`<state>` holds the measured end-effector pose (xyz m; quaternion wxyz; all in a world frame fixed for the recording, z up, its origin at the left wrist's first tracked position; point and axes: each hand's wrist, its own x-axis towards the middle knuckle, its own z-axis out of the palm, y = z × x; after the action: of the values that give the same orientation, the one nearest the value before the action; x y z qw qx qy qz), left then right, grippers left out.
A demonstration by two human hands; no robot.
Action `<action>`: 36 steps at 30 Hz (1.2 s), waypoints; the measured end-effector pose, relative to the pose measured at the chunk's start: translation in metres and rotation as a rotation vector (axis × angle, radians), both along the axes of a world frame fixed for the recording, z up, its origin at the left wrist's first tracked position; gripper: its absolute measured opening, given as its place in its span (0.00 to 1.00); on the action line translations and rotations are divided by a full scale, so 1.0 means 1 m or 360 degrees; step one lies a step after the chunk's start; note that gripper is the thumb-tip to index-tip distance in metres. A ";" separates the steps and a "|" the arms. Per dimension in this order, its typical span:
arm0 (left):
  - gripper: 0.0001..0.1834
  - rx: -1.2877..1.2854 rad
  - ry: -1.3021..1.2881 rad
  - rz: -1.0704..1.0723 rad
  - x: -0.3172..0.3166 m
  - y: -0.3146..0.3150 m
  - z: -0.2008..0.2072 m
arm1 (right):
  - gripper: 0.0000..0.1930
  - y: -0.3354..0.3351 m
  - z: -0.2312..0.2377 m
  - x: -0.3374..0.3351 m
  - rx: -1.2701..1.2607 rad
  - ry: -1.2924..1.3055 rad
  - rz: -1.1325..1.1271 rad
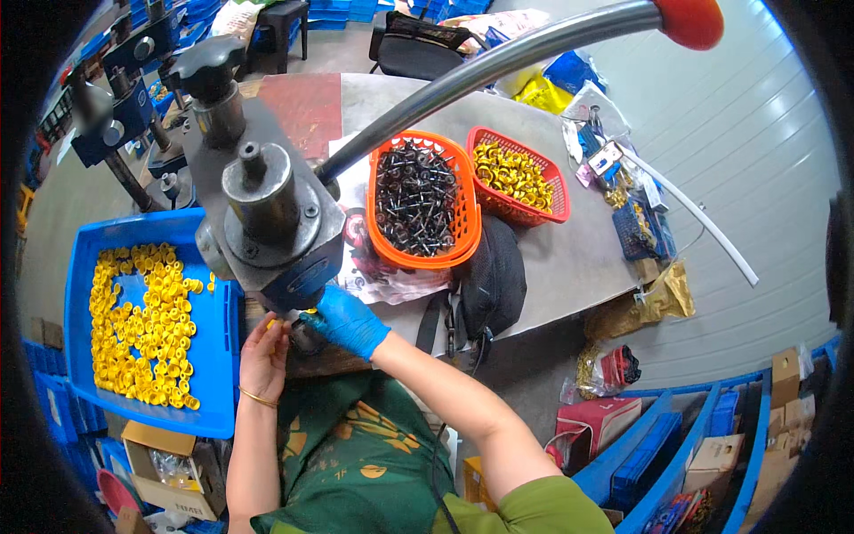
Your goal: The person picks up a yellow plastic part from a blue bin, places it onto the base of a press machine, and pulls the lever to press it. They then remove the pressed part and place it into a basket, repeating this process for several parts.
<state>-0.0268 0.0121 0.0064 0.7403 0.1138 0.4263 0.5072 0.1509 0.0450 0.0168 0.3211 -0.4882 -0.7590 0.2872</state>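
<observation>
A hand press [267,214] with a long grey lever and red knob [689,20] stands at the table's front edge. My right hand [347,320], in a blue glove, reaches under the press head with its fingers around a small yellow part that is mostly hidden. My bare left hand [265,351] is beside it under the press, fingertips pinching a small yellow piece [272,324]. A blue tray [222,374] at my left holds several yellow plastic caps [142,320].
An orange basket [466,222] of dark metal screws and a red basket [559,200] of gold parts sit behind the press. A black pouch [494,280] lies at the table's edge. Bags, boxes and blue crates crowd the floor at right. More presses stand at far left.
</observation>
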 end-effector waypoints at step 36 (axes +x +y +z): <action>0.16 0.0802 0.1443 -0.0240 0.040 0.020 -0.024 | 0.06 0.097 0.067 0.135 0.0183 0.0843 -0.0802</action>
<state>0.0127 0.0318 -0.0177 0.4653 0.5270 0.5593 0.4392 0.2855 0.1422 0.0841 0.5940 -0.5497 -0.5205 0.2723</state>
